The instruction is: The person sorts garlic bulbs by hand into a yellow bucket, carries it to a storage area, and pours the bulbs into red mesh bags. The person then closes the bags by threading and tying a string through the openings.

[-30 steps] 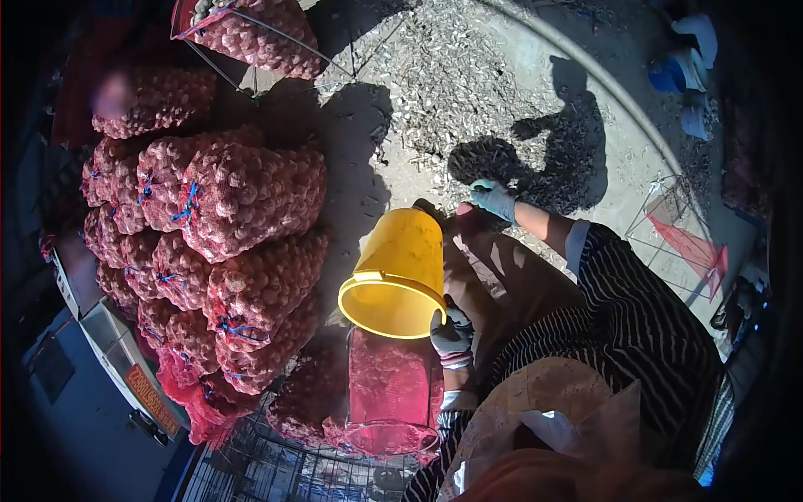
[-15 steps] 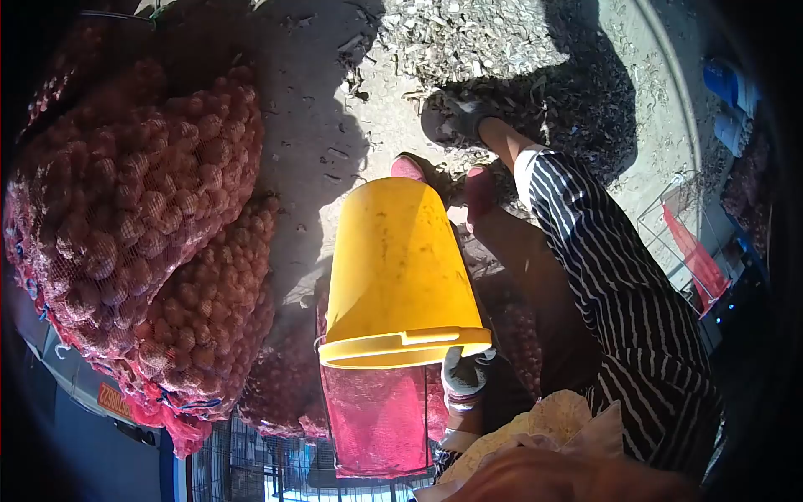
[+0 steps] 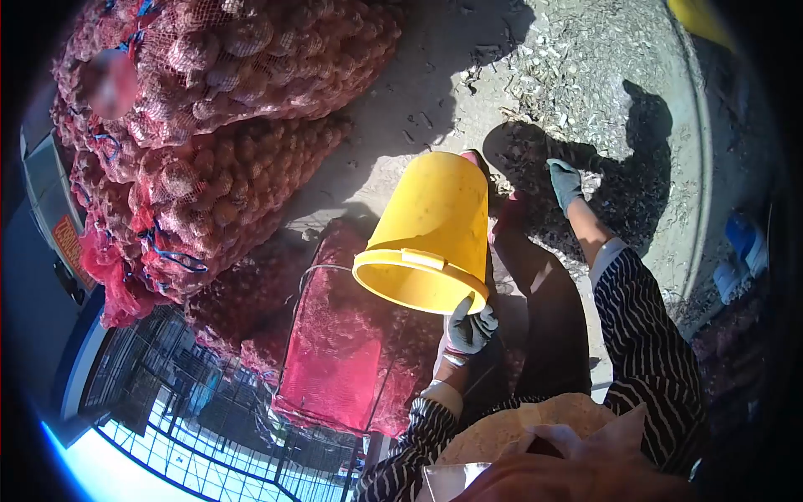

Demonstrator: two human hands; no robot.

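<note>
A yellow plastic bucket [image 3: 435, 205] is tilted in front of me, its base pointing away and its open mouth facing towards my body. My left hand [image 3: 468, 328], in a grey-and-white work glove, grips the near rim. My right hand [image 3: 565, 182], also gloved, hangs out to the right above the ground. Its fingers look stretched out, and it holds nothing that I can see. Below the bucket, a red mesh bag [image 3: 330, 368] hangs on a thin wire frame. My legs and reddish shoes show partly behind the bucket.
Large red mesh sacks of onions [image 3: 201, 184] are piled on the left, tied with blue cord. Dry debris [image 3: 577, 92] litters the ground ahead. Wire mesh panels [image 3: 209, 427] stand at lower left, near a vehicle's red plate [image 3: 71, 251]. A blue-and-white object [image 3: 743, 243] lies far right.
The view has turned, so the sacks now appear higher and further right. The bucket's mouth has tipped further into view, still in my left hand. My right hand appears lower and further right.
</note>
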